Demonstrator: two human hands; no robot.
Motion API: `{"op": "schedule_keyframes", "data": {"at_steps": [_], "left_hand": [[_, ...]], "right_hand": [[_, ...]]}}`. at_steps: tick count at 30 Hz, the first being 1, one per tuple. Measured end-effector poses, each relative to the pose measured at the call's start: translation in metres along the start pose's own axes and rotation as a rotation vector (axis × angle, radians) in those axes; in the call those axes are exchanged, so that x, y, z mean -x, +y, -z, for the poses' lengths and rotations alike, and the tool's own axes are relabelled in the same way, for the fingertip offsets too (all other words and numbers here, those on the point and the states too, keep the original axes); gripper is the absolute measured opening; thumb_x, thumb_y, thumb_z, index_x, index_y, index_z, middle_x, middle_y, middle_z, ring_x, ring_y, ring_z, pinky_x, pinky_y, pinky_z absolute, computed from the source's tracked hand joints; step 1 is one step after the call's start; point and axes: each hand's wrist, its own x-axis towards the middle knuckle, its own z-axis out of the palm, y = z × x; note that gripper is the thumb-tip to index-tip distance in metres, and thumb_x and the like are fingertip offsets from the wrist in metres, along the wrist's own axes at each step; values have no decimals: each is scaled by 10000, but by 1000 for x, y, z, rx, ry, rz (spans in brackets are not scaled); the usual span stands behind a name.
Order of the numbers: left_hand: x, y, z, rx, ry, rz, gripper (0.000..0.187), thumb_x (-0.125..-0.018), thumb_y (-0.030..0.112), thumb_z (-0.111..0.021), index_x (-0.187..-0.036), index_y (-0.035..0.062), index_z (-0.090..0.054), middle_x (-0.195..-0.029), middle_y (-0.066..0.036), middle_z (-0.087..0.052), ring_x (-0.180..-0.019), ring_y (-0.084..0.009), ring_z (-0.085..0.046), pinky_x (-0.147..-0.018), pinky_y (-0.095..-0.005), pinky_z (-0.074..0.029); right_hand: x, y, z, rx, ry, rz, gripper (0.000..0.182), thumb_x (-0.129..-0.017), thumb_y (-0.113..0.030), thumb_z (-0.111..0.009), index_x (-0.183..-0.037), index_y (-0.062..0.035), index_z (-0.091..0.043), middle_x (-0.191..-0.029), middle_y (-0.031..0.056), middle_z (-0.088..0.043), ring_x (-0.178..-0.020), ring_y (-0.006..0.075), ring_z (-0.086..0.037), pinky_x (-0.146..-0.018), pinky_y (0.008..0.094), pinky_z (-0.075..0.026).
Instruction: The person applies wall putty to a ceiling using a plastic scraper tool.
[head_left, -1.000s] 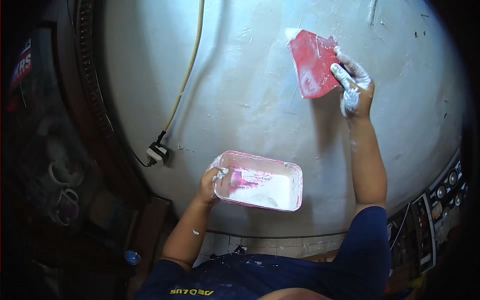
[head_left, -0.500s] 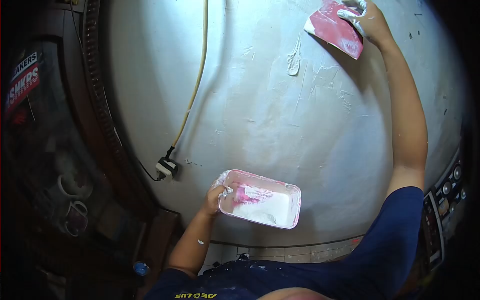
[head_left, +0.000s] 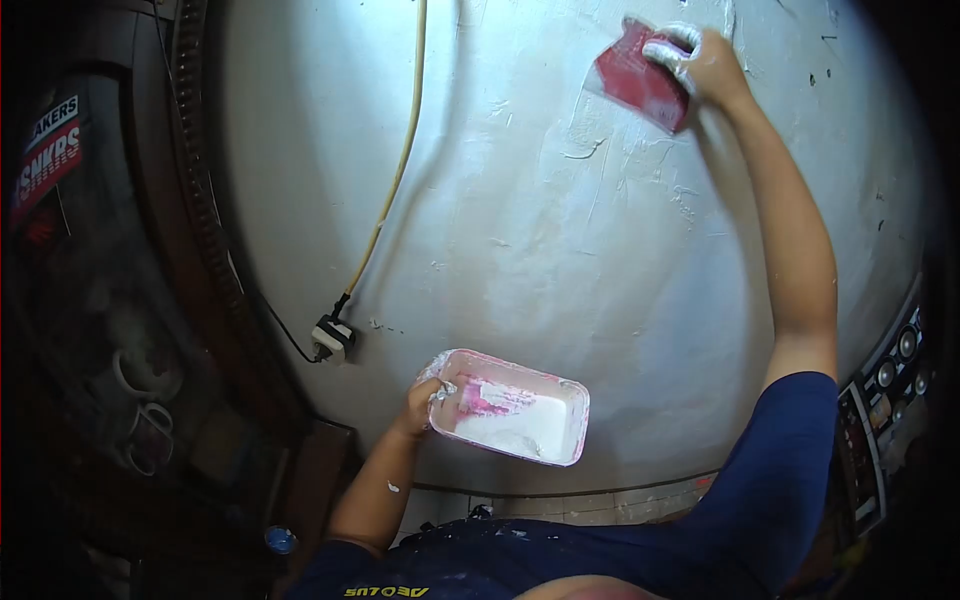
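My right hand (head_left: 705, 65) is closed around a red putty spreader (head_left: 643, 78), a flat blade smeared with white, held against the upper part of the pale wall (head_left: 530, 220). White paste coats the fingers. Lower down, my left hand (head_left: 428, 402) grips the left end of a pinkish rectangular tub (head_left: 585, 425), tilted so that its inside shows. White putty (head_left: 520, 425) covers much of its bottom, with pink streaks on the side. A patch of wet putty (head_left: 588, 150) marks the wall just below and left of the spreader.
A yellowish cable (head_left: 405, 150) hangs down the wall to a black and white plug socket (head_left: 332, 338). Dark wooden furniture with glass (head_left: 150, 300) stands at the left. Audio equipment with round dials (head_left: 890, 370) is at the right edge. Floor tiles (head_left: 600, 505) show below.
My right hand and the spreader have moved left and slightly down over the wall, across the putty patch, which looks flatter. The tub has shifted slightly left and down.
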Motion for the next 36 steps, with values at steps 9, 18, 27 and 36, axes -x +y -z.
{"op": "schedule_keyframes", "data": {"at_steps": [9,18,27,36], "left_hand": [[-9,28,-1,547,33,389,400,-877,159,-384,-1178,-64,-525,-1168,-138,-567,-1069,-234,-552,-933,-337,-432],[-8,18,-4,695,32,532,418,-864,177,-404,-1207,-30,-523,-1144,-116,-579,-1036,-208,-567,-902,-319,-448],[25,-5,-7,382,106,397,450,-884,267,-382,-1170,-41,-542,-1160,-136,-579,-1064,-224,-565,-913,-328,-447],[20,9,-14,784,224,629,455,-824,165,-406,-1215,-42,-510,-1153,-125,-576,-1038,-214,-568,-892,-322,-455]], "right_hand": [[35,-30,1,-295,-505,-65,285,-779,-254,-726,-930,-15,-687,-809,83,-681,-782,136,-604,-766,312,-474],[-81,-19,57,-282,159,-106,381,-698,-61,-752,-1047,28,-629,-963,128,-674,-822,173,-631,-720,279,-508],[21,-7,-43,-277,-438,45,296,-732,-239,-750,-899,-3,-688,-783,171,-666,-680,255,-614,-696,344,-478],[-99,-27,91,-103,98,-50,385,-745,-160,-737,-1047,48,-619,-971,168,-678,-836,191,-647,-740,306,-506]]}}
